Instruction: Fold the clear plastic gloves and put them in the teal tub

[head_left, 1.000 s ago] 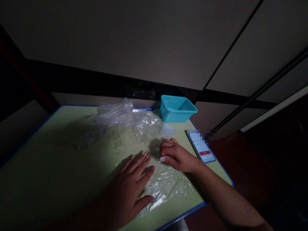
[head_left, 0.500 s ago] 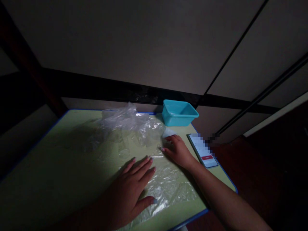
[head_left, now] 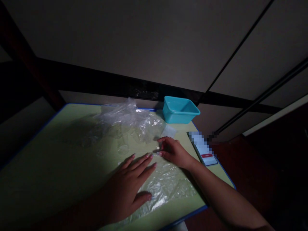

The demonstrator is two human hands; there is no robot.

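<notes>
film (head_left: 166,186) is being pinned on the worktop (head_left: 72,173) under a flat, splayed left hand (head_left: 130,183) // right hand (head_left: 173,152) is being held half-curled, grip can't be told // rip's probably being risked if it's being yanked while pinned

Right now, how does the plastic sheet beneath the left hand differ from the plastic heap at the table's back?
The plastic sheet lies spread rather flat; the plastic heap is bunched up. The left hand lies over the plastic sheet, but away from the plastic heap. The plastic sheet is nearer the person; the plastic heap is farther off. Both look see-through, shiny and wrinkled.
</notes>
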